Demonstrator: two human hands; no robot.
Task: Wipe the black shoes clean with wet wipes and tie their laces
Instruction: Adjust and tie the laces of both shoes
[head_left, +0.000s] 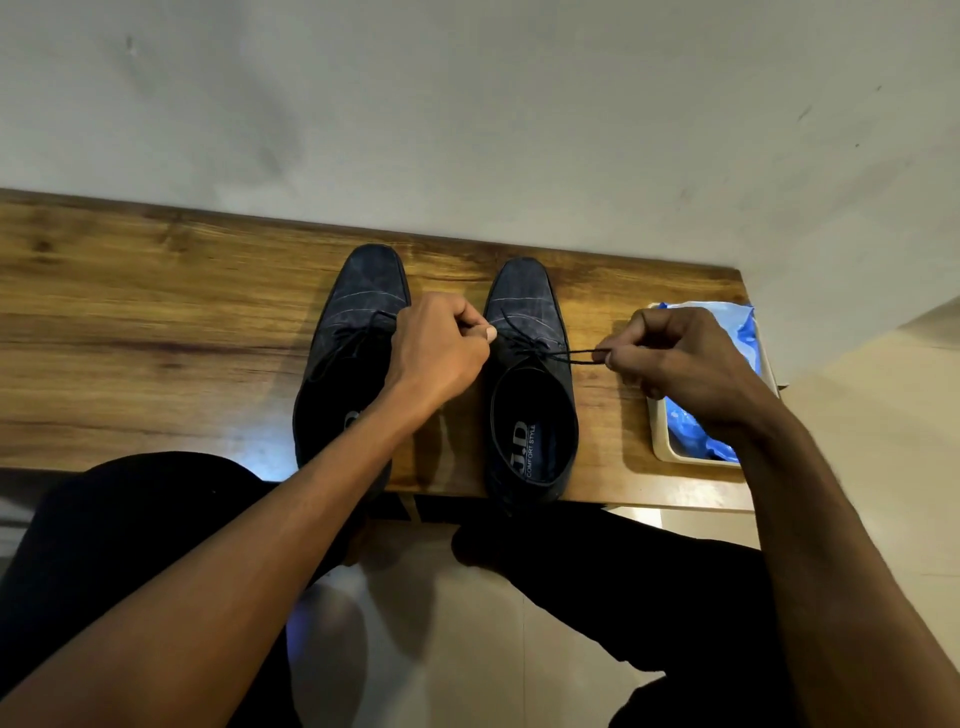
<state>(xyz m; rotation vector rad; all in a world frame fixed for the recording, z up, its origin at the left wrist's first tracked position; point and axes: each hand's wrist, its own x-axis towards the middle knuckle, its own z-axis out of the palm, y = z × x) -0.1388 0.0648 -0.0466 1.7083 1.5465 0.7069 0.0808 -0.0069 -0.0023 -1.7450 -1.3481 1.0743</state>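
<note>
Two black lace-up shoes stand side by side on the wooden desk (156, 312), their long axes running away from the person, toes pointing toward the wall (467, 104) and heels at the near edge. The right shoe (524, 306) shows its open mouth and an insole printed "COMFORT STYLE". The left shoe (358, 296) is partly covered by the left forearm, so its insole and heel are mostly hidden.

The left hand (441, 353) is clenched between the two shoes, thumb and forefinger pinching one end of the right shoe's lace (545, 353). The right hand (675, 358), well to the right of that shoe, pinches the other end — the lace runs taut across the shoe's throat from one hand to the other. How the lace crosses at the eyelets is hard to make out, black on black; it seems to be a single crossing rather than a finished bow. The left shoe's lace (358, 332) lies loose over its tongue.

Behind the right hand, at the desk's right end, sits a pale tray (660, 441) holding a blue wet wipes pack (701, 444), much of it blocked by the hand and wrist. The person's knees in dark trousers (130, 519) fill the lower view, with pale floor tiles (467, 623) between them.
</note>
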